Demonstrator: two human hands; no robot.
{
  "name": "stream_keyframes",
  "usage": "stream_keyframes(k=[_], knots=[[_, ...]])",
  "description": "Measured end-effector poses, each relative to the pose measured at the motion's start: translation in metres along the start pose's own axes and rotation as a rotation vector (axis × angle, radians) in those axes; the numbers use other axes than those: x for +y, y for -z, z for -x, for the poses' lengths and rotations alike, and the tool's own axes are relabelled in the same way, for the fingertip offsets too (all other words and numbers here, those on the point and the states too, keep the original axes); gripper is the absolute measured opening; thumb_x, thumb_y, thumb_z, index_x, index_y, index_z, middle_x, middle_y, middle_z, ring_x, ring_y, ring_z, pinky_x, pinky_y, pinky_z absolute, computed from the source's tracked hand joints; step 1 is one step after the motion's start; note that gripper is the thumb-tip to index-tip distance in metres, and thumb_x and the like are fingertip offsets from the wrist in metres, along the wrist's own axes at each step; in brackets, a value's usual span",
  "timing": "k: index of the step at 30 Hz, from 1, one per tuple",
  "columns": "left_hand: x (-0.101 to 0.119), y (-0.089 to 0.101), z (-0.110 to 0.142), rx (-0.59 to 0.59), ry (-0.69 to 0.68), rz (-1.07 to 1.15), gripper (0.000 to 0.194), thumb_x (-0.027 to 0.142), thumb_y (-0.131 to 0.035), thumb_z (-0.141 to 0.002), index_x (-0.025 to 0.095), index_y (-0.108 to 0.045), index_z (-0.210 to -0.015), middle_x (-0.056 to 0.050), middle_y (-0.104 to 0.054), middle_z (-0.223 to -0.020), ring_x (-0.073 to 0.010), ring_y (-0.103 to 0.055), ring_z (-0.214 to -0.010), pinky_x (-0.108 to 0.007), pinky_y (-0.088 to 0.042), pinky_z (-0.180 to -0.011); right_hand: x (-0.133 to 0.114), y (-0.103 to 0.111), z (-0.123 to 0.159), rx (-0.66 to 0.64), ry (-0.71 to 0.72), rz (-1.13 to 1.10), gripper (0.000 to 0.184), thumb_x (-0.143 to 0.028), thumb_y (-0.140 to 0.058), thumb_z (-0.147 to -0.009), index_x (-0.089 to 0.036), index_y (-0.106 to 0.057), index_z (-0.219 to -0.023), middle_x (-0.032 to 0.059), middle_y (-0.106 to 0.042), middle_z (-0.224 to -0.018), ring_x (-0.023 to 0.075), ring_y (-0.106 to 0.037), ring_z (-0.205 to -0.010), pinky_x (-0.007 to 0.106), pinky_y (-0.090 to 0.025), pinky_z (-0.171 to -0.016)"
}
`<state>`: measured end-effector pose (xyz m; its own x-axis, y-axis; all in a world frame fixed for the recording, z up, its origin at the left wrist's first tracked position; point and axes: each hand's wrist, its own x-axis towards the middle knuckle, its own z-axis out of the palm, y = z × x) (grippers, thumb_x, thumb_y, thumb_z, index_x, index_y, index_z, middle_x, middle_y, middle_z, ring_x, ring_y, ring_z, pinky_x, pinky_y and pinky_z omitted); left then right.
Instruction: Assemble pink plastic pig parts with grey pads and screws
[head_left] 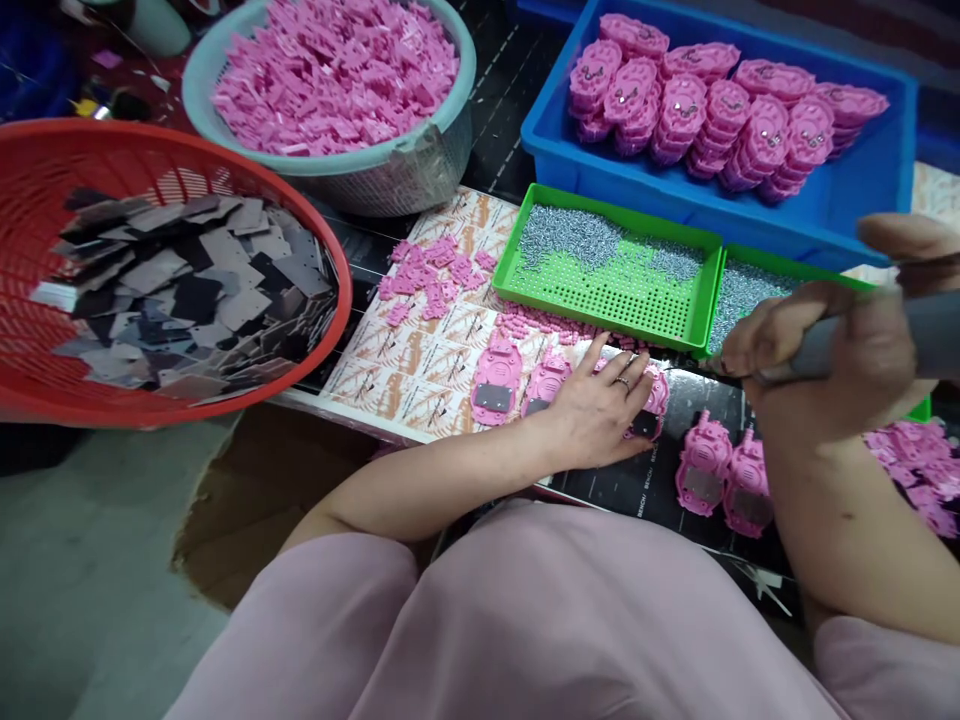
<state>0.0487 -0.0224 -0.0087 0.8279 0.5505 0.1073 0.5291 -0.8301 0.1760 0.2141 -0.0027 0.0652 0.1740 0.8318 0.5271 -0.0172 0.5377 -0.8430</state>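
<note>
My left hand [604,405], with a ring on one finger, lies palm down with fingers spread over a row of pink plastic casings. One pink casing [496,380] with a grey plate on it lies left of the hand; others are partly covered by it. My right hand [825,350] is raised over the right of the table, wrapped round a thick grey electric screwdriver [802,350]; its tip is not visible. Below it lie two pink casings [705,465] with grey plates. Blurred fingers [911,240] show above the tool; whose they are, I cannot tell.
Green trays [645,310] of small silvery screws stand behind the casings. Farther back is a blue bin [712,205] with stacked pink parts. A red basket [330,250] of grey plates and a pale green basket [465,70] of pink pieces stand left. Loose pink parts [435,275] lie on the table.
</note>
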Motion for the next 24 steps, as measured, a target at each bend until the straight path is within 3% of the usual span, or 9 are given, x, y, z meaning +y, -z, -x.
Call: stream_keyframes(k=[5,13,20,24], knots=[[0.001,0.000,0.000,0.020,0.002,-0.016,0.068,0.056,-0.050,-0.090,0.004,-0.048,-0.135,-0.020,-0.046,-0.145,-0.0318,-0.044,-0.132,-0.059,-0.020,-0.116,0.010,-0.006,0.016,0.052,0.081,-0.017,0.022,-0.034,-0.066,-0.080,-0.032,-0.064,-0.101,-0.0102,-0.044,-0.042,0.0122,-0.039,-0.027,0.027,-0.035,-0.028],[0.001,0.001,0.000,0.022,0.003,-0.028,0.068,0.056,-0.049,-0.091,0.004,-0.049,-0.135,-0.019,-0.049,-0.143,-0.0320,-0.044,-0.131,-0.058,-0.019,-0.116,0.022,-0.004,0.017,-0.005,0.088,-0.070,0.012,-0.029,-0.065,-0.082,-0.032,-0.065,-0.093,-0.0096,-0.044,-0.044,0.0110,-0.036,-0.026,0.026,-0.034,-0.024],[0.002,0.001,-0.002,0.031,-0.004,-0.028,0.067,0.055,-0.052,-0.090,0.005,-0.051,-0.134,-0.019,-0.049,-0.143,-0.0312,-0.045,-0.131,-0.058,-0.020,-0.117,0.027,-0.008,0.018,-0.096,0.073,0.009,0.017,-0.037,-0.066,-0.082,-0.033,-0.060,-0.098,-0.0104,-0.044,-0.044,0.0125,-0.041,-0.028,0.027,-0.035,-0.027],[-0.002,0.004,0.005,-0.023,0.006,-0.061,0.066,0.055,-0.051,-0.090,0.006,-0.051,-0.134,-0.018,-0.047,-0.145,-0.0315,-0.041,-0.135,-0.058,-0.019,-0.117,-0.001,0.006,0.007,0.046,-0.054,0.080,0.040,-0.059,-0.066,-0.073,-0.032,-0.052,-0.099,-0.0117,-0.041,-0.043,0.0148,-0.041,-0.030,0.031,-0.037,-0.031]])
